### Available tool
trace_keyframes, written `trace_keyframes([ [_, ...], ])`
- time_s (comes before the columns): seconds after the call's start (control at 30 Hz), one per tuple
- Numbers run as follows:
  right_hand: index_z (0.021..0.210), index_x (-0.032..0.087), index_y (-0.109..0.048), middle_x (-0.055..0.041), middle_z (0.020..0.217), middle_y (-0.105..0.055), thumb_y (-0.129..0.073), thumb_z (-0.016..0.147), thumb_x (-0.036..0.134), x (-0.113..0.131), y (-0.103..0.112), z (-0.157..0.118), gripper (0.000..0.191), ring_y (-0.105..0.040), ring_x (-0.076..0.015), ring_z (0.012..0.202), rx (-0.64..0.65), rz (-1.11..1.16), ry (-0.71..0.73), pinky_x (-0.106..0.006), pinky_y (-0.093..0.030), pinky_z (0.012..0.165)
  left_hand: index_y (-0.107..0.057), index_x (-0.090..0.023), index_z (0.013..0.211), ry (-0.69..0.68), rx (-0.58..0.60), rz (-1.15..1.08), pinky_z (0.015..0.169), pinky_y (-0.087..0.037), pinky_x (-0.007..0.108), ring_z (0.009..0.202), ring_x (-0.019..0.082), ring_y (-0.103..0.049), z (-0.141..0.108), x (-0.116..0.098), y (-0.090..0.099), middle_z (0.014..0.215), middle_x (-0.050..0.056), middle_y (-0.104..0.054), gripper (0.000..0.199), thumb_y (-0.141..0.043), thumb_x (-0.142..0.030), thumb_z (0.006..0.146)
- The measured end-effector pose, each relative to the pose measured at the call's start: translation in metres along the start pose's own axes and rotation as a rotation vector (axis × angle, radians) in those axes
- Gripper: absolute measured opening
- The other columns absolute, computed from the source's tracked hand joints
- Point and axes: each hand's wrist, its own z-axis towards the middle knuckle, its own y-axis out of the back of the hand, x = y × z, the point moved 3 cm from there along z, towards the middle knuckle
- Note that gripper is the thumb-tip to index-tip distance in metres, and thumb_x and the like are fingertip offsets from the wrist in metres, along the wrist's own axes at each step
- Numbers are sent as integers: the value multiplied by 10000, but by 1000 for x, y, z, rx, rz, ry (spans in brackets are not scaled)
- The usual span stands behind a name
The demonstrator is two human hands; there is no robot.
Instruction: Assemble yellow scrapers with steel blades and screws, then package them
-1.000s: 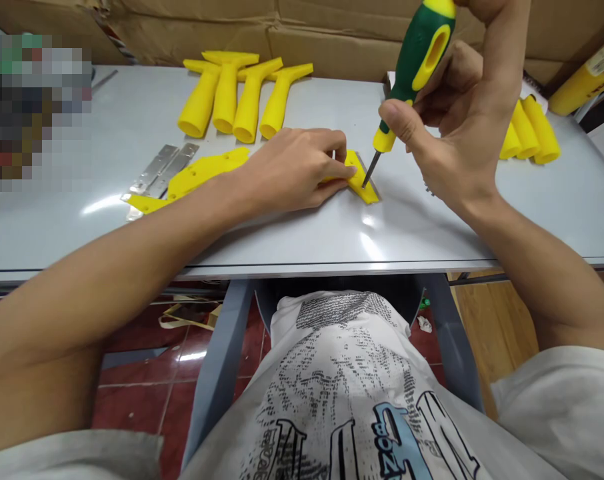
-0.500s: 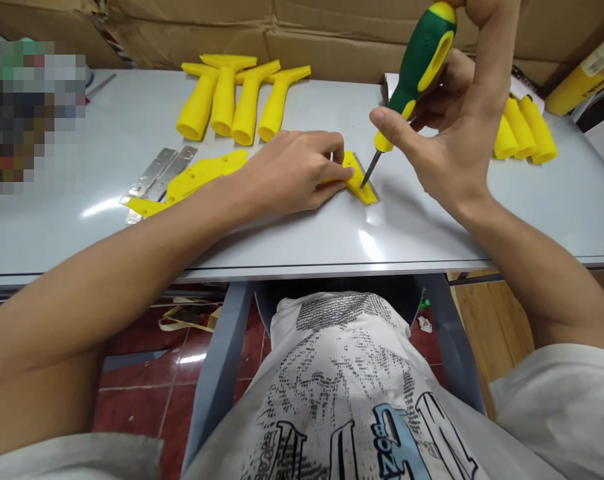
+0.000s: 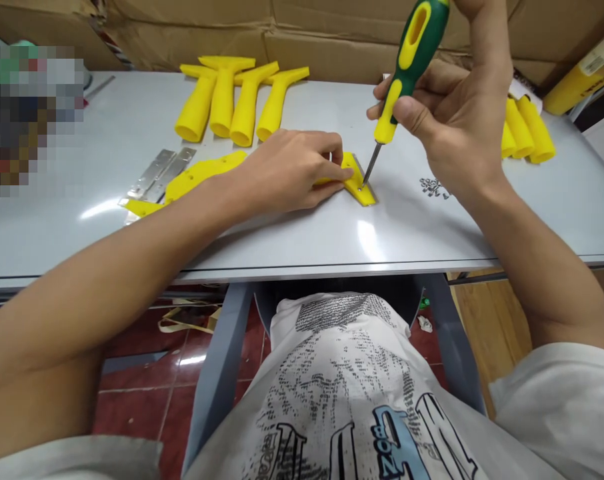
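My left hand point(image 3: 307, 170) is closed on a yellow plastic scraper point(image 3: 361, 192), pressing it against the white table; its handle is mostly hidden under the fingers. A thin metal blade edge shows along the scraper's right side. My right hand point(image 3: 462, 113) grips a green and yellow screwdriver point(image 3: 416, 50), index finger at the top of the handle. The tilted shaft reaches down to a small screw on the scraper's head. Several small screws point(image 3: 433, 188) lie on the table beside my right wrist.
Several yellow scraper handles point(image 3: 242, 107) stand at the back. Flat yellow pieces point(image 3: 202, 172) and metal blades point(image 3: 157, 175) lie left, partly behind my forearm. More yellow handles point(image 3: 536, 133) are at the right. Cardboard point(image 3: 322, 50) lines the table's back.
The screwdriver handle has turned, and my right fingers have shifted around it. My right hand has moved slightly, uncovering the loose screws. My left hand and the scraper stay in place.
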Motion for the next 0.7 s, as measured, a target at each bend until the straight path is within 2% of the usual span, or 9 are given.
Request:
trace_keyframes([
  [0.07, 1341, 422, -301, -11, 1622, -447, -805, 800, 615, -3, 1, 0, 763, -733, -247, 1074, -18, 66, 18, -500, -683, 989, -822, -240, 1193, 0, 11, 2, 719, -410, 355, 905, 240, -663, 0, -1, 1, 1148, 107, -740, 416, -455, -421, 1123],
  [0.13, 1368, 460, -332, 31, 1620, -460, -787, 822, 639, -6, 1, -2, 733, -736, -244, 1095, 6, 48, 27, -484, -687, 993, -821, -231, 1191, 3, 8, -12, 739, -427, 357, 918, 241, -665, 0, -1, 1, 1148, 111, -736, 420, -450, -414, 1119],
  [0.23, 1409, 500, -371, 87, 1663, -387, -757, 845, 680, -10, 2, -3, 707, -741, -243, 1125, 39, 3, 43, -473, -686, 991, -809, -237, 1199, 2, -9, -63, 781, -445, 349, 935, 230, -653, -1, -1, 0, 1143, 96, -733, 399, -453, -399, 1116],
  [0.4, 1449, 440, -434, 63, 1678, -355, -735, 910, 563, -3, 0, -9, 629, -728, -213, 1115, 35, -31, 48, -441, -680, 1001, -795, -314, 1198, -24, -67, -107, 760, -433, 338, 866, 190, -576, -2, 4, -2, 1103, 50, -740, 307, -511, -373, 1100],
  [0.53, 1468, 461, -458, 95, 1656, -357, -690, 969, 414, 8, -2, -14, 552, -740, -172, 1097, 43, -39, 96, -448, -674, 1026, -802, -323, 1192, -32, -72, -68, 691, -382, 348, 817, 194, -565, -2, 3, -1, 1113, 48, -740, 308, -515, -387, 1101],
  [0.7, 1407, 419, -458, 55, 1663, -379, -769, 906, 482, 8, 2, -7, 593, -745, -223, 1156, 128, 49, 84, -480, -678, 1038, -804, -305, 1203, -38, -42, -18, 665, -358, 347, 803, 186, -560, -1, 1, 0, 1115, 56, -744, 328, -498, -386, 1116],
])
